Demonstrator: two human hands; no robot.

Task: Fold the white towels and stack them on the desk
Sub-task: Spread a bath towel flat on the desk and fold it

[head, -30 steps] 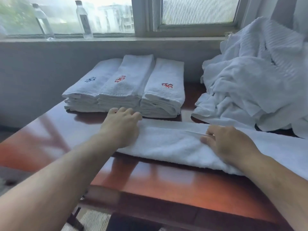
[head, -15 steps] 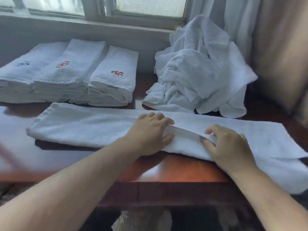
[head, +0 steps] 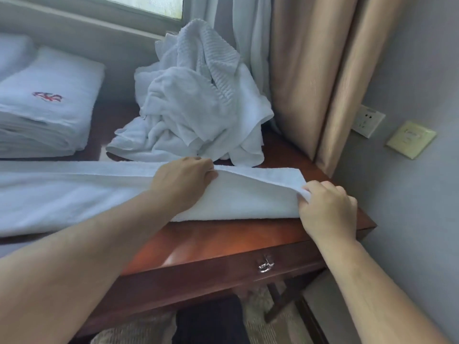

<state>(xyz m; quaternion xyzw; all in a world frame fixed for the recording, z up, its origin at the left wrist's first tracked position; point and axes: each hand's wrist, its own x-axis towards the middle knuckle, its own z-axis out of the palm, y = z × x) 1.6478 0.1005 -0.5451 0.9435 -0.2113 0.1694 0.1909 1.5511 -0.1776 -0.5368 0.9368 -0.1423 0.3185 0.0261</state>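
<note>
A person's two bare forearms reach over a reddish wooden desk [head: 223, 242] where a long white towel [head: 74, 194], folded lengthwise into a strip, lies across the top from the left edge of the view to the desk's right end; the left hand [head: 183, 180] sits on the strip near its middle, fingers curled over the raised upper layer and gripping its fold; the right hand [head: 327, 204] pinches the same layer at the strip's right-hand end, at the near corner, thumb and fingers closed on the cloth; between the two hands the top layer is lifted into a shallow tent while the lower layer stays flat on the wood. Behind the strip, just beyond the left hand, a heap of unfolded white towels [head: 196, 105] is piled against the wall below the window [head: 149, 3]; to the left of the heap, apart from it, stands a stack of folded towels [head: 47, 115], the topmost bearing a red embroidered mark [head: 47, 97]; a second stack shows only at the far left edge. Beige curtains [head: 315, 70] hang at the desk's right rear corner; a wall socket [head: 367, 120] and a pale switch plate [head: 411, 139] sit on the grey wall; a metal drawer pull [head: 266, 264] shows on the desk's front.
</note>
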